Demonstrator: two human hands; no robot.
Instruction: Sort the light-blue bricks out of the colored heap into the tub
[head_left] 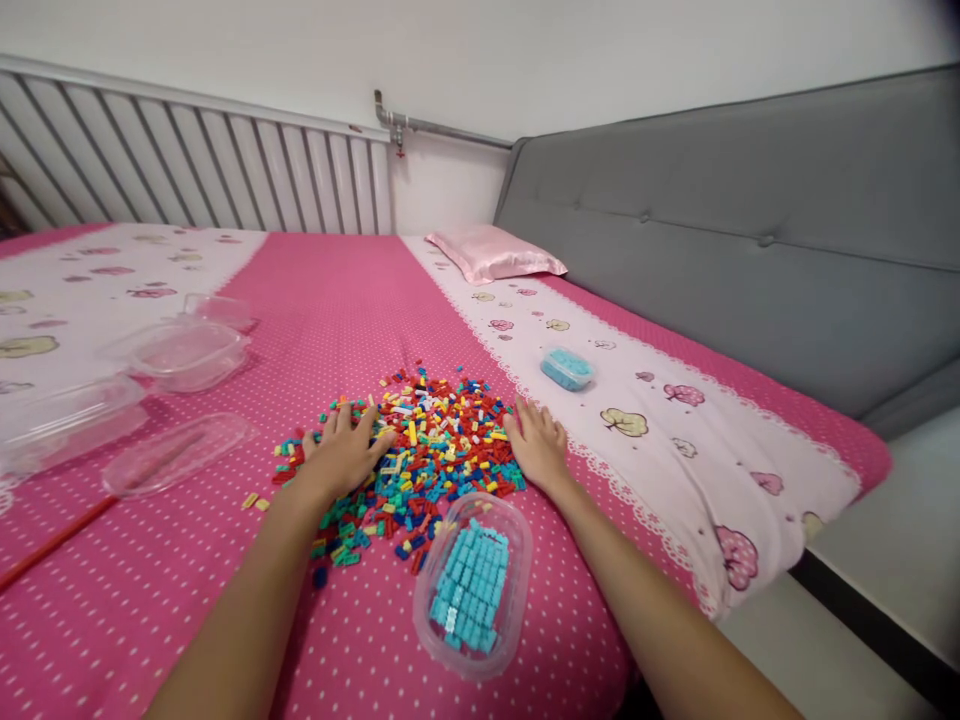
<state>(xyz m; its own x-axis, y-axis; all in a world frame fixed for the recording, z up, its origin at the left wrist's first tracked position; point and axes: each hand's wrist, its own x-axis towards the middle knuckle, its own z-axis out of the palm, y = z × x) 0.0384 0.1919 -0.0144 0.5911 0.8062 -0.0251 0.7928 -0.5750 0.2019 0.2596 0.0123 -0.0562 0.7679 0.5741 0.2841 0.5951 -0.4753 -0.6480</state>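
Note:
A wide pile of small building bricks (pixel 427 440) in red, yellow, green, blue and white lies spread on the pink dotted bedsheet (pixel 330 290). My left hand (pixel 341 450) rests palm down on the pile's left side, fingers spread. On the right edge of the pile is my right hand (pixel 538 440), its fingers also apart and touching the bricks and sheet. Neither hand grips anything visible. Between my forearms stands a clear plastic container (pixel 517 600) holding light blue bricks (pixel 471 585) laid in rows.
A second small container with blue bricks (pixel 568 368) sits right of the pile. Clear empty containers (pixel 187 355) and a clear lid (pixel 225 440) lie at left, beside a red stick (pixel 60 540). A pink pillow (pixel 495 252) lies near the grey headboard (pixel 720 220); a radiator (pixel 225 165) stands behind.

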